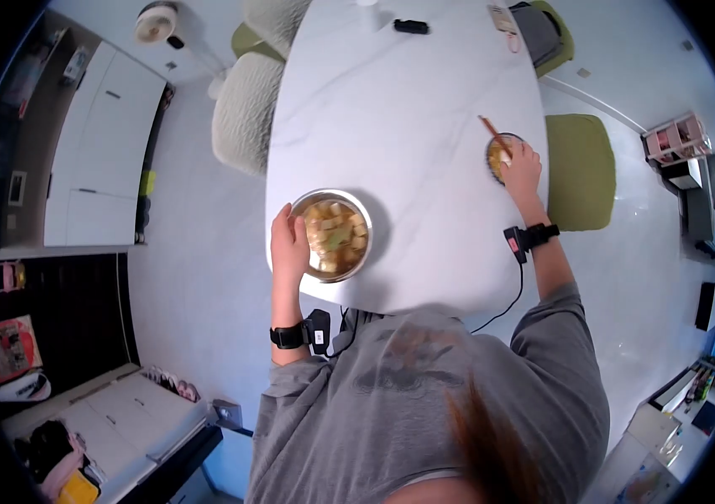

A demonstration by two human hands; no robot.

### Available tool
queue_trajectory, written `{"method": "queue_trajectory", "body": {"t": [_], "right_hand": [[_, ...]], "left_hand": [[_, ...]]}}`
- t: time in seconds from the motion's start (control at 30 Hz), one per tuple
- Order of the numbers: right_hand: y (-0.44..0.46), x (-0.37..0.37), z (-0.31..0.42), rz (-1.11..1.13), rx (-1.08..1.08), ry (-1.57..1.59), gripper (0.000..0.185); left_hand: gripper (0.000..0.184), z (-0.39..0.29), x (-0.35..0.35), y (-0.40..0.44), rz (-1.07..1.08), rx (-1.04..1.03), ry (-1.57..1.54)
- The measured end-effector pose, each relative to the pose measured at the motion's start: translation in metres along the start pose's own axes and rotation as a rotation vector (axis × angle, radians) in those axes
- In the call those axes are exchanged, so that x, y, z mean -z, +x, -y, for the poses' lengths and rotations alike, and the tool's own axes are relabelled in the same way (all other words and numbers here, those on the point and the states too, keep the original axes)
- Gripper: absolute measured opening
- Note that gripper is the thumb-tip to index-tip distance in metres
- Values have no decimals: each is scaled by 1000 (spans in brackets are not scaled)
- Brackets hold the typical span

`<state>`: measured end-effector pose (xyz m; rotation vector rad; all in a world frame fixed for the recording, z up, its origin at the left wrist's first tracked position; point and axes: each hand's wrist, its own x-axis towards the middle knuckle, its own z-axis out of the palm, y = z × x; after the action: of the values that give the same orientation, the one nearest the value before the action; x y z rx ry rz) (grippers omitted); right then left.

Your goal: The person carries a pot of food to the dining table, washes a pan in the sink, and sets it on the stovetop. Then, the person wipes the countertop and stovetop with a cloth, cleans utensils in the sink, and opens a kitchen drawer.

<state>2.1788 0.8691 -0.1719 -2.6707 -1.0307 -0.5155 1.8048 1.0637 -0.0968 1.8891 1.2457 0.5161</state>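
1. A stainless-steel bowl (350, 198) stands near the table's near-left edge, holding pale food cubes (332, 223) and a green piece (339, 238) in brownish liquid.
2. The left hand (290, 244) is at the bowl's left side, grasping its rim — the thumb lies along the inner edge, the fingers outside.
3. A small bowl (490, 165) stands close to the table's right edge, well apart from the steel one, with yellowish food inside.
4. Chopsticks (494, 135) slant across the small bowl, their far ends jutting past its rim and their near ends running under the right hand (523, 170).
5. The right hand is bent over the small bowl's right side; I cannot tell whether its fingers grasp the bowl, the chopsticks or both.
6. Both wrists wear black strapped devices, the left one (292, 337) and the right one (534, 238); a thin cable (510, 305) runs from the right device toward the grey T-shirt (441, 361).
7. Beneath the bowls is a white marble-patterned table (408, 160) with rounded ends; a small black object (411, 27) and a white cylinder (368, 17) sit at its far end.
8. Around it — a green chair (580, 172) at the right, a cream textured chair (246, 113) at the left, and white cabinets (99, 151) along the left wall.
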Motion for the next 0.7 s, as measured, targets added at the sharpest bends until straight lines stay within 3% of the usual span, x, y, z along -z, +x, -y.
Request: {"method": "queue_trajectory", "body": {"t": [0.07, 0.13, 0.2, 0.27, 0.3, 0.37, 0.57, 0.7], "right_hand": [[-11, 7, 34, -18, 84, 78, 36], [-32, 11, 78, 411, -21, 672, 38], [-57, 17, 130, 989, -67, 810, 36], [-81, 23, 159, 1063, 55, 808, 33], [-80, 27, 171, 1067, 51, 809, 33], [-76, 39, 183, 1403, -254, 965, 30], [-81, 16, 172, 1172, -280, 1293, 31], [-44, 15, 178, 1127, -370, 1313, 33]], "left_hand": [[37, 15, 22, 3, -63, 66, 110], [33, 54, 29, 5, -84, 70, 190], [33, 80, 37, 4, 168, 220, 310], [31, 117, 28, 1, 433, 298, 103], [29, 105, 28, -1, 494, 429, -47], [27, 107, 18, -4, 488, 439, -114], [27, 89, 14, 32, 433, 240, 33], [24, 89, 7, 87, 389, 53, 28]]}}
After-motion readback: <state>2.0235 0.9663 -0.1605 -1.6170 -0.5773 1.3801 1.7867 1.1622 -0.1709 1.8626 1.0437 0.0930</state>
